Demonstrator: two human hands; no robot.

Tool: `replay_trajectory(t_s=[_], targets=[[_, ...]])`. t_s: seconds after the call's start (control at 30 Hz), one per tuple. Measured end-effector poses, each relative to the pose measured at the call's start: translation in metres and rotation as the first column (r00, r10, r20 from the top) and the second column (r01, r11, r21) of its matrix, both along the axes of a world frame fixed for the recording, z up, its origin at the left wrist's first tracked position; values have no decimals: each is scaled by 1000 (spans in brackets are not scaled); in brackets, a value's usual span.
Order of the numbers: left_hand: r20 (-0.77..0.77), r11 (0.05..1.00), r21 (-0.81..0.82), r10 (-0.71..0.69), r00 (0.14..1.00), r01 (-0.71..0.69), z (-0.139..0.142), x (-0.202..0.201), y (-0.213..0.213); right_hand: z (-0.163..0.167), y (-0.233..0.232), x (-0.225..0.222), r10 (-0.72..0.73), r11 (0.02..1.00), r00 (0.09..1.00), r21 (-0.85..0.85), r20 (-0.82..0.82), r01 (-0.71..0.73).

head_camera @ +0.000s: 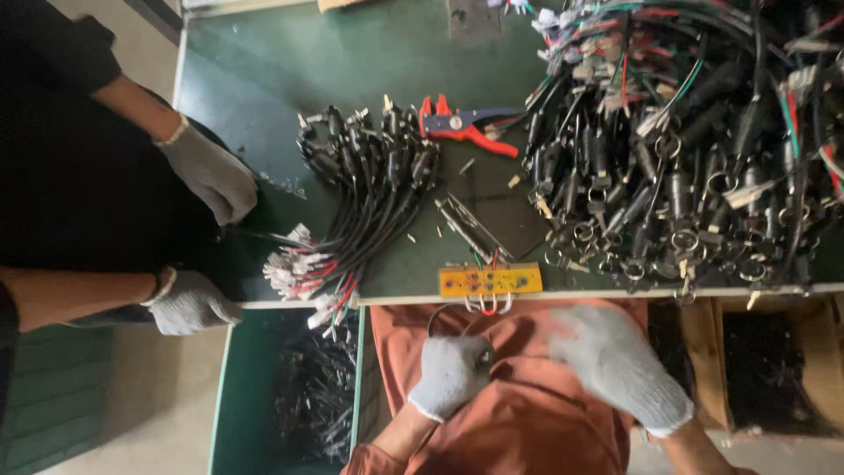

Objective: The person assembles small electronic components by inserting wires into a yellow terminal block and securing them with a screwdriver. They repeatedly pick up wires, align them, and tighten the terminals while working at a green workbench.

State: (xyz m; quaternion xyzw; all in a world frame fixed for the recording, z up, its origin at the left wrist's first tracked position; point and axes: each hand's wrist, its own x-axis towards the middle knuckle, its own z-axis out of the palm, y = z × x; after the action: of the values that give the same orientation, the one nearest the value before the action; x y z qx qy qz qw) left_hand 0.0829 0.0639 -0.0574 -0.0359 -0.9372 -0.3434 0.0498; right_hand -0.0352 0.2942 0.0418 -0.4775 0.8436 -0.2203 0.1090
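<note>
My left hand (453, 374), in a white knit glove, is curled into a fist over my orange lap, and a thin black wire (436, 318) arcs up from it toward the table edge. To its right my right hand (615, 362), also gloved and blurred, is spread with nothing visible in it. Just beyond both hands a small yellow board (490, 281) with red and white wire loops sits on the edge of the green table (264, 79). A bundle of black cables with white and red connectors (369, 189) lies on the table to the left.
A large heap of black cables, plugs and metal rings (686, 141) fills the right of the table. Red-handled wire strippers (464, 123) lie at the middle back. Another person's two gloved hands (211, 176) (189, 303) are at the left. A green bin (242, 396) below holds cable pieces.
</note>
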Motion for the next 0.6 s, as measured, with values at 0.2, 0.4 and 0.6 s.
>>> replay_trajectory(t_s=[0.2,0.4,0.6], targets=[[8,928,354,118,993,-113,12,-14,12,-37,-35,47,-315,789,876,-413,364,455],[-38,916,385,139,990,-113,10,-16,12,-55,-24,44,-464,783,739,-163,488,600],[-133,991,137,26,991,-8,10,-20,2,-51,-26,49,-367,907,930,-211,27,364]])
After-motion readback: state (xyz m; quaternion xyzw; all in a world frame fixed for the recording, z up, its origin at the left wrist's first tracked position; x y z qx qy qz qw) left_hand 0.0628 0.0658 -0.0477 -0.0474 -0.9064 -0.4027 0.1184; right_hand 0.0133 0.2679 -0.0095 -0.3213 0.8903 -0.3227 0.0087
